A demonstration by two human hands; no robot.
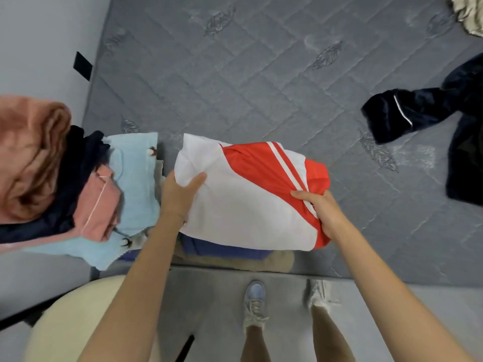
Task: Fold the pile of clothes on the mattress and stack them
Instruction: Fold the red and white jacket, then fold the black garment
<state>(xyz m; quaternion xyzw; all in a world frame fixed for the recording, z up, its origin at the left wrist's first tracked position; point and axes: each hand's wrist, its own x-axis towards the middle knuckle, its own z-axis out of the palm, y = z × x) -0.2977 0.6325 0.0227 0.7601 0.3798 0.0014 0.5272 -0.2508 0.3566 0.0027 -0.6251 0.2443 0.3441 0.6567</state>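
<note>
**Folded white-and-red garment held over the stack at the near mattress edge**

Both hands are holding the folded white-and-red garment point(248, 194), one at each end. The left hand point(180, 194) is gripping the white end, thumb lying on top of the cloth; its fingers are going under the fabric and are hidden. The right hand point(321, 210) is pinching the red end, thumb on top and fingers curled round the bunched edge with the white stripes.

The garment is sitting over a small stack at the near edge of the grey quilted mattress point(261, 74). A blue garment point(224, 248) is showing just beneath it and a tan garment point(261, 261) beneath that. Whether it is resting on them or held just above cannot be told.

To the left, a light blue garment point(136, 178) is lying under a pink garment point(96, 205), with a salmon fleece point(28, 152) beside them. A dark navy garment point(418, 111) is lying unfolded at the right of the mattress, well apart from the stack. A fluffy cream item point(467, 14) is showing at the far right corner.
</note>
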